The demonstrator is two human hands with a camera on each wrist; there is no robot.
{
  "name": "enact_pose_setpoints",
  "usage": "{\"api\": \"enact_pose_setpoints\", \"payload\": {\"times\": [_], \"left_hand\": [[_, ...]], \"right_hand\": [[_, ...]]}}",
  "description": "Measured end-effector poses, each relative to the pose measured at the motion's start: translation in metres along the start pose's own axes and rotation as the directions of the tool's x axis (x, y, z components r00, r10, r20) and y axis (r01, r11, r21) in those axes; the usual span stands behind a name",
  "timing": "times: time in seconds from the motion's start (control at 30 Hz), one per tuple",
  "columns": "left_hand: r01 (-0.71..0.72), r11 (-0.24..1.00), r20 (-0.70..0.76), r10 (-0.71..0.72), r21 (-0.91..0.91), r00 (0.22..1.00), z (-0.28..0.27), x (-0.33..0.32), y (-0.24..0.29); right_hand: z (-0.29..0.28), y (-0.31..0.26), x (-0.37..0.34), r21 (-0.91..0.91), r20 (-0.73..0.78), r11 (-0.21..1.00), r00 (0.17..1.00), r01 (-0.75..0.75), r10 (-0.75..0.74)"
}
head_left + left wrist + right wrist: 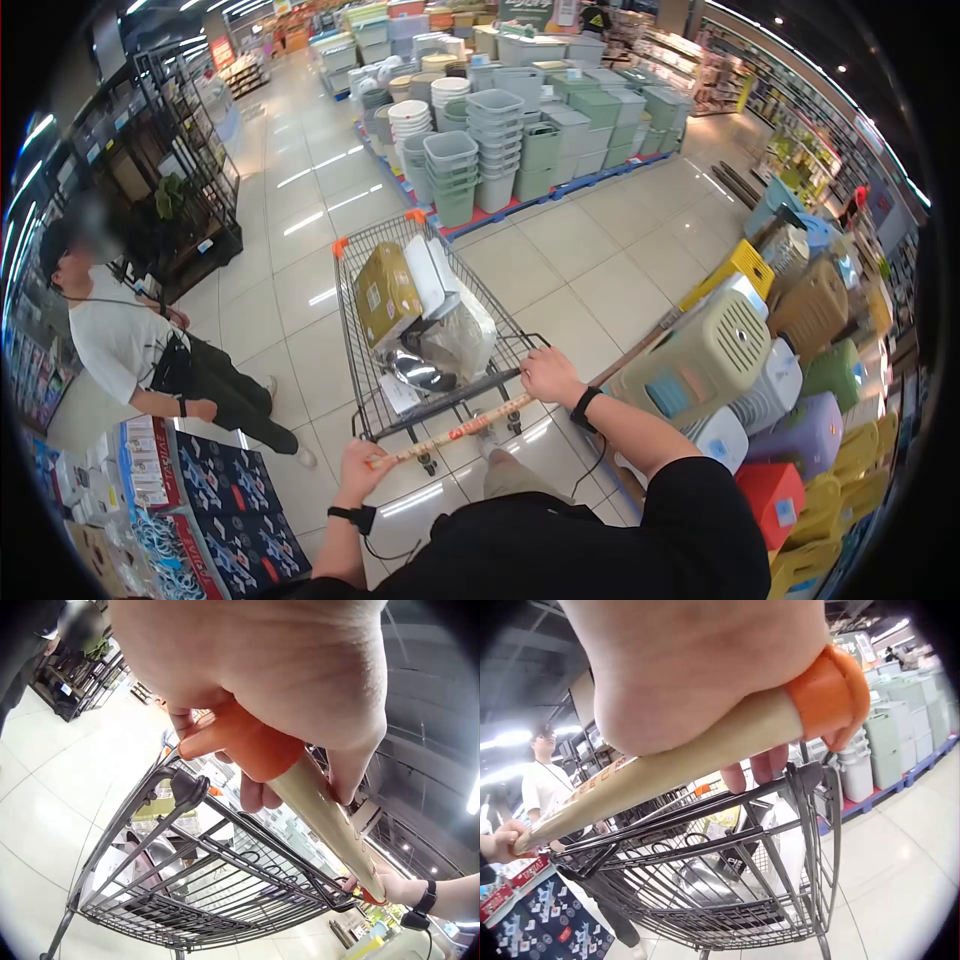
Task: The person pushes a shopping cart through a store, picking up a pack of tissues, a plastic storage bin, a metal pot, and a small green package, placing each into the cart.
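Observation:
Both hands grip the pale push handle [462,430] of a wire shopping cart [345,345]. My left hand [362,472] curls round its left end, by the orange end cap [255,742] in the left wrist view. At the right end, my right hand [550,375] wraps over the bar, fingertips showing beneath it in the right wrist view beside another orange cap [829,697]. Inside the cart lie a gold-brown box [388,290], a white box [432,275], a shiny metal vessel [422,372] and something in clear plastic [468,335].
A person in a white shirt [110,340] stands left of the cart. Stacked plastic bins [455,170] on blue pallets stand ahead. Pet carriers [695,350] line the right, boxed goods [240,490] the near left, a dark shelf rack [195,150] the far left. Tiled floor [545,260] runs between.

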State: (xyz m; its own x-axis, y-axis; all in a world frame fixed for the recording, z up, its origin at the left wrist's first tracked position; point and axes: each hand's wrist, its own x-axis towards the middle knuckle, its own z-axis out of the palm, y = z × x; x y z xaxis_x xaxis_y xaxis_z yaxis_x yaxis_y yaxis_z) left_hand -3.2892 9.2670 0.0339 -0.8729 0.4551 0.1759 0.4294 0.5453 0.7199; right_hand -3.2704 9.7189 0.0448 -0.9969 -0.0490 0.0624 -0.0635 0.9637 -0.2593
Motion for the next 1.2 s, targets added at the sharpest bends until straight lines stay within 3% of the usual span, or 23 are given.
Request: {"api": "enact_pose_setpoints", "payload": {"times": [0.13,0.2,0.43,0.6,0.8,1.1,1.17,1.2], "left_hand": [[0.087,0.996,-0.023,-0.086,0.032,0.996,-0.018,0.076,-0.023],[0.199,0.980,0.029,-0.199,-0.014,0.980,-0.027,0.109,-0.039],[0.368,0.914,-0.113,-0.353,0.171,0.929,-0.045,0.229,-0.096],[0.329,0.919,-0.205,-0.287,0.217,0.936,-0.063,0.309,-0.135],[0.407,0.897,-0.289,-0.349,0.171,0.891,-0.082,0.399,-0.176],[0.405,0.910,-0.266,-0.369,0.091,0.890,-0.111,0.528,-0.224],[0.448,0.853,-0.213,-0.401,0.269,0.891,-0.122,0.563,-0.227],[0.443,0.854,-0.208,-0.398,0.273,0.894,-0.127,0.583,-0.229]], "right_hand": [[0.002,0.010,0.087,-0.016,0.017,1.000,1.000,0.007,-0.007],[0.005,0.013,0.130,-0.020,0.027,0.999,0.999,0.029,-0.028],[0.021,0.017,0.266,-0.017,0.045,0.998,0.997,0.057,-0.056],[0.025,0.022,0.360,-0.048,0.077,0.995,0.993,0.089,-0.085],[0.034,0.030,0.464,0.000,0.026,0.995,0.995,0.097,-0.097],[0.033,0.045,0.604,-0.047,0.085,0.998,0.995,0.051,-0.047],[0.040,0.048,0.638,-0.037,0.079,0.998,0.996,0.042,-0.038],[0.044,0.051,0.656,-0.048,0.058,0.998,0.997,0.047,-0.045]]}}
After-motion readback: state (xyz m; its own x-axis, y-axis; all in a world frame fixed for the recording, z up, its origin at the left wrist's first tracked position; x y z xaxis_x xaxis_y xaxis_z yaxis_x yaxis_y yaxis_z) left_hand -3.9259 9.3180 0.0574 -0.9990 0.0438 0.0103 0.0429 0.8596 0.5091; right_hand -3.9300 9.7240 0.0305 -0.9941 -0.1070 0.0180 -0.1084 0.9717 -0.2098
